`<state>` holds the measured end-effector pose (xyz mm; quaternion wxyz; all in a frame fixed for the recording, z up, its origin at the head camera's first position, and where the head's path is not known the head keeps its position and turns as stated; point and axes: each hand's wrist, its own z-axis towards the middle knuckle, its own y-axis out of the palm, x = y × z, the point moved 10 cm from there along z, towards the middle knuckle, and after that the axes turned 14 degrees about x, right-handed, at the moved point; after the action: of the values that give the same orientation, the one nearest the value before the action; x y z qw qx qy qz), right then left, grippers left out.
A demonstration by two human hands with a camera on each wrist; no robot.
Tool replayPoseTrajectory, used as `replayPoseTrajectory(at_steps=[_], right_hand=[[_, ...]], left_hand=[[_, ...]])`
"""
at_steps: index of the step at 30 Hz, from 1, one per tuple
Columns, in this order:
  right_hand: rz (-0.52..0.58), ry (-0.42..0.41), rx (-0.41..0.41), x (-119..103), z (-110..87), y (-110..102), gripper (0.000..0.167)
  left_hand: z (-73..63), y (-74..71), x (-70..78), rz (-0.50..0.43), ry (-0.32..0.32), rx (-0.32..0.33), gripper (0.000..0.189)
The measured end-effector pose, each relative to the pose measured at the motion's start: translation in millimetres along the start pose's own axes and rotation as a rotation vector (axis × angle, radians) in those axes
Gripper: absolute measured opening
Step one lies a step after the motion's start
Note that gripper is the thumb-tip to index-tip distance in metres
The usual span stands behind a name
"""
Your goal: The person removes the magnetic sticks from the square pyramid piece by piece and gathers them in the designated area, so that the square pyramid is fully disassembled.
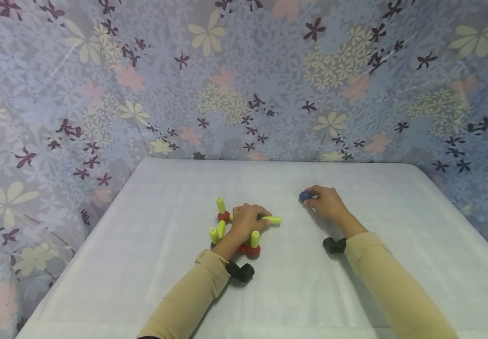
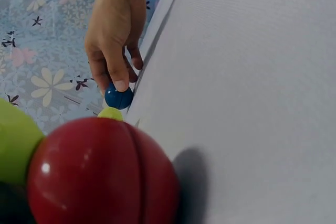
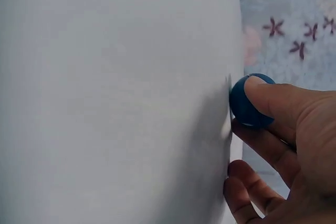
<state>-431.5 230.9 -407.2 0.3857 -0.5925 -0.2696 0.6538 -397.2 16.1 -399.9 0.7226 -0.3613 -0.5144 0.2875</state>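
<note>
My left hand (image 1: 249,222) grips a ball-and-stick toy structure on the table, its thumb and fingers about a yellow-green rod (image 1: 272,220) pointing right. Red balls (image 1: 253,251) and upright rods (image 1: 220,205) of this structure show around the hand and forearm; the part under the palm is hidden. One red ball (image 2: 100,171) looms large in the left wrist view, where the left hand does not show. Right of the structure, my right hand (image 1: 329,203) pinches a loose blue ball (image 3: 249,106) between thumb and fingers, at or just above the cloth.
A white cloth (image 1: 163,287) covers the table. Flower-patterned fabric (image 1: 244,94) hangs behind its far edge and along the sides. Black devices sit at the left wrist (image 1: 240,272) and the right wrist (image 1: 334,245).
</note>
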Motion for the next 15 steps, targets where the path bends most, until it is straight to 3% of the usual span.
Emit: replayPoseTrajectory(at_steps=[5, 15], right_hand=[[0.010, 0.030, 0.040, 9.7, 12.2, -4.3, 0.047], [0.011, 0.074, 0.060, 17.0, 15.6, -6.9, 0.052]], left_hand=[[0.2, -0.3, 0.7, 0.009, 0.001, -0.003, 0.021], [0.8, 1.3, -1.5, -0.003, -0.007, -0.009, 0.022]])
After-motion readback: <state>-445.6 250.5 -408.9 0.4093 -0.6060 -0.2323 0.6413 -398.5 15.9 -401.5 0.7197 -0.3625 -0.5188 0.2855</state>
